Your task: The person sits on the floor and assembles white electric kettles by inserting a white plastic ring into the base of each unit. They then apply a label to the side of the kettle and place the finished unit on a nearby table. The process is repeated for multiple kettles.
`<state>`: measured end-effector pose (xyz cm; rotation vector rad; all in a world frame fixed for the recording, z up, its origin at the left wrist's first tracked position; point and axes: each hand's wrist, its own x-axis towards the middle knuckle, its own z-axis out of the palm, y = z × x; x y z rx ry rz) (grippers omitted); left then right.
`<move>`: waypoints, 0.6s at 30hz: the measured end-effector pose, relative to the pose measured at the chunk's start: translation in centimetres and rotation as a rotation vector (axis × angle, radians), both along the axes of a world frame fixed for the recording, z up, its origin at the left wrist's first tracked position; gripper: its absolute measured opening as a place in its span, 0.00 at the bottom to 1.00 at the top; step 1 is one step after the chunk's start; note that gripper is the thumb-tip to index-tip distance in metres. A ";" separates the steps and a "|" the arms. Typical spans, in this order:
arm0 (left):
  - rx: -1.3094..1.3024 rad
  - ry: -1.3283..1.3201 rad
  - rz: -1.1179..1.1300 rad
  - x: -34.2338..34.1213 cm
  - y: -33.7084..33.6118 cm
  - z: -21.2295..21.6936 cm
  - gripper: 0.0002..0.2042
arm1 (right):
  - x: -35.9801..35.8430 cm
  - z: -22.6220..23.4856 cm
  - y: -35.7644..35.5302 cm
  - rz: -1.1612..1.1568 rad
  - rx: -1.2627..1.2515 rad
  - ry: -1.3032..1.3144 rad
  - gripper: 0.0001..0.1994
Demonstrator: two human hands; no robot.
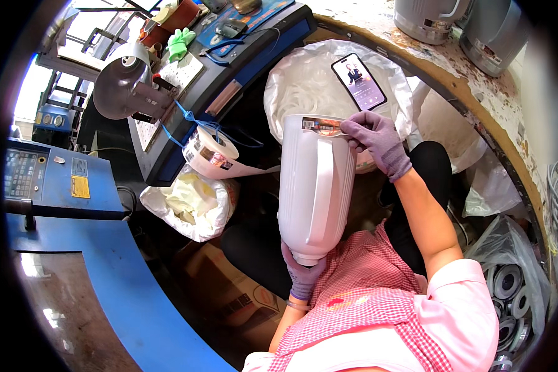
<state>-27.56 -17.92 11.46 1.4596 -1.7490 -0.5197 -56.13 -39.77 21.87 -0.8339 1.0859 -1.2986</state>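
Observation:
A pale grey plastic thermos jug [304,186] with a long side handle is held over my lap, its narrow neck toward me and its wide end away. My left hand [304,273], in a purple-grey glove, grips it from below at the neck. A printed sticker label [321,126] with a dark picture lies across the wide end, above the handle. The gloved right hand [378,139] pinches this label's right end between thumb and fingers. To the left, a roll of labels [209,152] hangs from blue ties, its backing strip trailing toward the jug.
A white sack of translucent rings [310,80] carries a phone [359,82]. More grey jugs [425,22] stand on the worn curved bench [440,68]. A lamp [124,80] and blue machine [124,279] are at left, a waste bag [195,204] below, bagged grey rings [508,282] at right.

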 end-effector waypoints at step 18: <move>-0.097 0.142 -0.025 -0.3 -1.0 -0.6 0.52 | -1.4 4.9 -5.2 0.463 -0.185 0.652 0.25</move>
